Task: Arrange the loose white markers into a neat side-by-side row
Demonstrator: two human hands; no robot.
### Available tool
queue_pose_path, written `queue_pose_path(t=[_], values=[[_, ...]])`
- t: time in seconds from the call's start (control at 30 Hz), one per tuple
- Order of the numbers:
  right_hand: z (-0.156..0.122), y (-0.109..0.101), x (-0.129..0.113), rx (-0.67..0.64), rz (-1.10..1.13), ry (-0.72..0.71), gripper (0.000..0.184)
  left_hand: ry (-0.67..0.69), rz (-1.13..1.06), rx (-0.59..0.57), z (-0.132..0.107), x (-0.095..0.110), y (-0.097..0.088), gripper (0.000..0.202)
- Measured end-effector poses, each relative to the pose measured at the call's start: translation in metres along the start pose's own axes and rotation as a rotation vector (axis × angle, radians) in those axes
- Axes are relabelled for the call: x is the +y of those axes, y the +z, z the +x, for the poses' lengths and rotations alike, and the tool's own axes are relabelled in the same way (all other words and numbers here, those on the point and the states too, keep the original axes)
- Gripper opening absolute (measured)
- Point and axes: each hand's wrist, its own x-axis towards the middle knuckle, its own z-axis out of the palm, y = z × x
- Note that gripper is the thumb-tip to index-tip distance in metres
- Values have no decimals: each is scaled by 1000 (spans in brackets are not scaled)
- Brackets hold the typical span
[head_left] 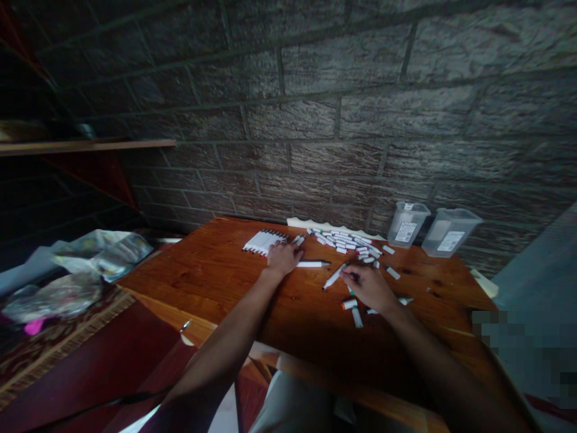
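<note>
Many white markers with coloured caps lie on a wooden table (216,270). A neat row of markers (261,242) sits at the back left, and a loose pile of markers (347,242) lies at the back middle. My left hand (283,257) rests on the table beside the row, its fingers curled next to a long white marker (313,264). My right hand (367,287) pinches the end of another white marker (334,276) that lies slanted on the wood. A few loose markers and caps (352,310) lie just in front of my right hand.
Two clear plastic containers with labels (407,224) (449,233) stand at the back right against a brick wall (315,120). Crumpled plastic bags (99,252) lie to the left on a patterned cloth. A wooden shelf (85,146) juts out at upper left.
</note>
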Motion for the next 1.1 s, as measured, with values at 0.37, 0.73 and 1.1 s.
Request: queue_pose_path(t=[0.37, 0.73, 1.1], values=[[0, 1, 2, 2, 5, 2, 29, -148, 80, 62, -8, -1, -16, 33], [0, 0, 2, -10, -3, -3, 31, -163, 86, 25, -5, -5, -13, 31], [0, 1, 1, 4, -2, -8, 30, -177, 75, 60, -4, -6, -9, 36]])
